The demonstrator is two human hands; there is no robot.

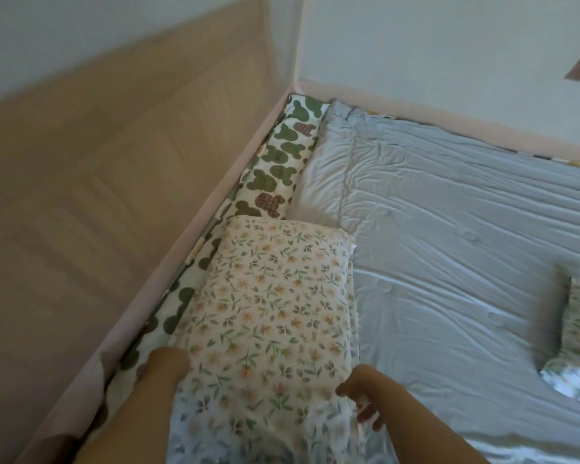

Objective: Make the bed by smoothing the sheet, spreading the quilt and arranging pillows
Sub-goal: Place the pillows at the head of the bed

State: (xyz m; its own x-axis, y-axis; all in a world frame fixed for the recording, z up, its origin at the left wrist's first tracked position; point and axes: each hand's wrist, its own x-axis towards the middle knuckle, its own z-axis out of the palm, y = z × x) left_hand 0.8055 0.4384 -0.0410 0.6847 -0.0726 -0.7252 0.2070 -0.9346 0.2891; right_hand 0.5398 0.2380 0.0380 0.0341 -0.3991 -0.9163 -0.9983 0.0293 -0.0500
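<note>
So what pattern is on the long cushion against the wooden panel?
The long cushion has green bears on cream, some brown-checked; head view.

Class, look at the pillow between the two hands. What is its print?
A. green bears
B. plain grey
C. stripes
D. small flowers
D: the pillow between the left hand and right hand is printed with small orange flowers and green leaves; the green bears are on the bolster beside it.
</note>
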